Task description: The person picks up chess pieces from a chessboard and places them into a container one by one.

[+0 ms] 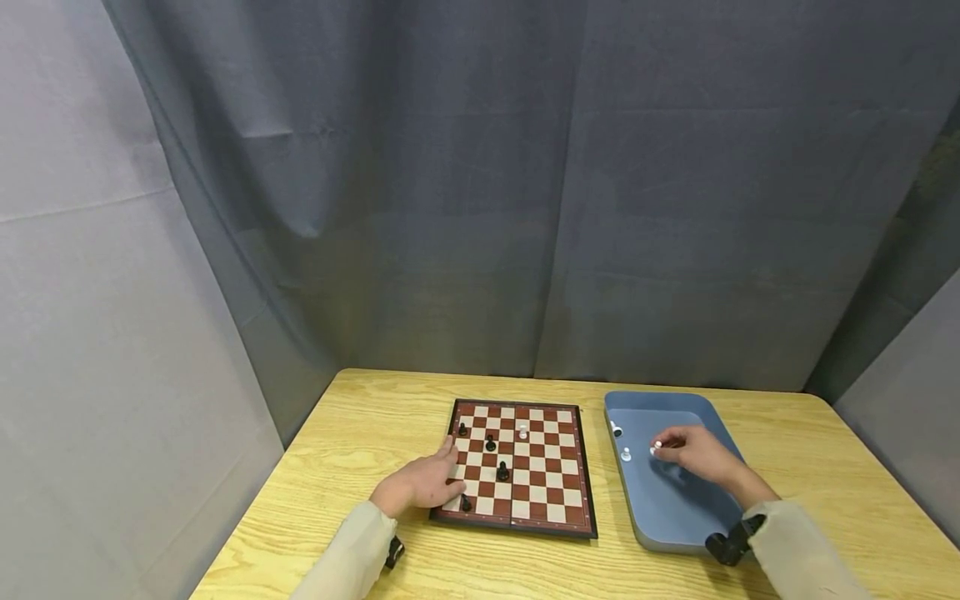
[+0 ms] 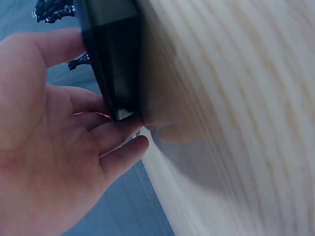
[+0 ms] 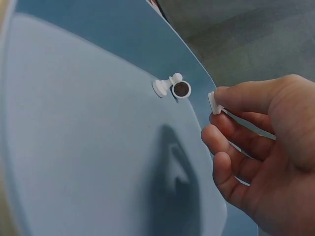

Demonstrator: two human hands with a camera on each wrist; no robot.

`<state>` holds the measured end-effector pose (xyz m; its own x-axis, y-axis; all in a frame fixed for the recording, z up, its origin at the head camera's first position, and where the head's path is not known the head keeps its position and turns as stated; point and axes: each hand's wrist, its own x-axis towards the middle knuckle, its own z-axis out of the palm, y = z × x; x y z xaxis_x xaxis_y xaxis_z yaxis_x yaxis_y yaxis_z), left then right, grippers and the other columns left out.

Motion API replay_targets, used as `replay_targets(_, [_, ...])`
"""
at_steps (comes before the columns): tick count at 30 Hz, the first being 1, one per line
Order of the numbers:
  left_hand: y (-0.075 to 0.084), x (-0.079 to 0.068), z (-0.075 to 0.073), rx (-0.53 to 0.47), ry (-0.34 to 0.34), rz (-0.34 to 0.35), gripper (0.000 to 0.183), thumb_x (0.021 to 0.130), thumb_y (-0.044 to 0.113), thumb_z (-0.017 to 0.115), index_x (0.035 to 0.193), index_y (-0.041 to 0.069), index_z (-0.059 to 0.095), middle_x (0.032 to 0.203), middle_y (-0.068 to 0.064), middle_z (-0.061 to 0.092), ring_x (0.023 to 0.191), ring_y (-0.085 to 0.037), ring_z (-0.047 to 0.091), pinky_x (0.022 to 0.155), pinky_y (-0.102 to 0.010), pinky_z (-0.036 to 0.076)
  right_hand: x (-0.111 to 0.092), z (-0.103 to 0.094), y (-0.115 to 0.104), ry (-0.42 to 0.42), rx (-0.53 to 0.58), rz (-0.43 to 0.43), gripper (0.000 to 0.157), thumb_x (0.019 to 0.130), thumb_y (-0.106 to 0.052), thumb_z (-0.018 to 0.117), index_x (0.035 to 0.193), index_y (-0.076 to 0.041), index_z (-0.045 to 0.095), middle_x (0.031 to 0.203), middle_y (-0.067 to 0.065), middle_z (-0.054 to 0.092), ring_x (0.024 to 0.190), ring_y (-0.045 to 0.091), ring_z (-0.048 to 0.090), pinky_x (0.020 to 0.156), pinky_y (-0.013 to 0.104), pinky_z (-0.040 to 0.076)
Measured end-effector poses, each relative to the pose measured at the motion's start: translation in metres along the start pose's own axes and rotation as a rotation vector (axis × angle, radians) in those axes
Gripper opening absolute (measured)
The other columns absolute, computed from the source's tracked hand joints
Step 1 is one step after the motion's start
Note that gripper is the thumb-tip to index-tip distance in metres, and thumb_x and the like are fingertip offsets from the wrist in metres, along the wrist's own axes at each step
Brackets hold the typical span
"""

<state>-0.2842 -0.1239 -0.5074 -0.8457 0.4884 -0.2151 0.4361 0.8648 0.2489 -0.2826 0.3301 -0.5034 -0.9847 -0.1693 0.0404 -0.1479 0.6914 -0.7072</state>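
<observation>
My left hand [image 1: 426,482] rests on the left edge of the red-and-white chessboard [image 1: 553,527], thumb over the squares and fingers extended along the side. In the left wrist view, the board's dark edge [image 2: 118,64] lies against the fingers. Several black chess pieces [image 1: 502,472] and one white chess piece [image 1: 522,432] stand on the squares. Over the blue tray [image 1: 678,525], my right hand [image 1: 697,454] pinches a small white chess piece [image 3: 214,104] between thumb and index finger. Below it in the tray lie two more white pieces, one a pawn [image 3: 166,85], the other showing its dark base [image 3: 181,89].
Both board and tray sit on a light wooden table [image 1: 360,425], the tray to the board's right. Grey curtains [image 1: 465,208] hang behind the table and at its sides. Dark wrist straps [image 1: 731,543] circle both wrists.
</observation>
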Motion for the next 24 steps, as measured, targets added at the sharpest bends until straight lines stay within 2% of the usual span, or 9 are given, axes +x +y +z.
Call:
replay_targets(7, [-0.0012,0.0015,0.0012,0.007,-0.002,-0.001,0.071,0.097,0.043,0.047,0.148,-0.002,0.026,0.155,-0.019,0.012,0.123,-0.032,0.048,0.095,-0.041,0.044,0.0012,0.0021,-0.0008,-0.009,0.011,0.031,0.019,0.087,-0.011,0.067,0.101,0.001,0.068,0.090,0.004,0.064,0.079,0.018,0.057,0.064,0.035,0.047])
replay_targets(12, [-0.0014,0.0013,0.0018,0.005,-0.007,-0.004,0.071,0.098,0.044,0.047,0.148,-0.002,0.026,0.155,-0.019,0.011,0.123,-0.032,0.048,0.094,-0.041,0.044,0.0011,0.0022,0.0008,-0.018,0.009,0.022,0.019,0.087,-0.011,0.067,0.101,0.002,0.068,0.091,0.005,0.065,0.079,0.018,0.058,0.065,0.034,0.047])
replay_targets(24, [-0.0019,0.0012,0.0007,-0.013,-0.017,-0.004,0.072,0.097,0.044,0.047,0.148,-0.002,0.025,0.156,-0.019,0.009,0.110,-0.030,0.057,0.083,-0.037,0.049,0.0027,-0.0021,-0.0043,-0.016,-0.010,0.011,0.023,0.088,-0.012,0.067,0.106,0.001,0.068,0.100,0.010,0.065,0.084,0.018,0.059,0.069,0.035,0.048])
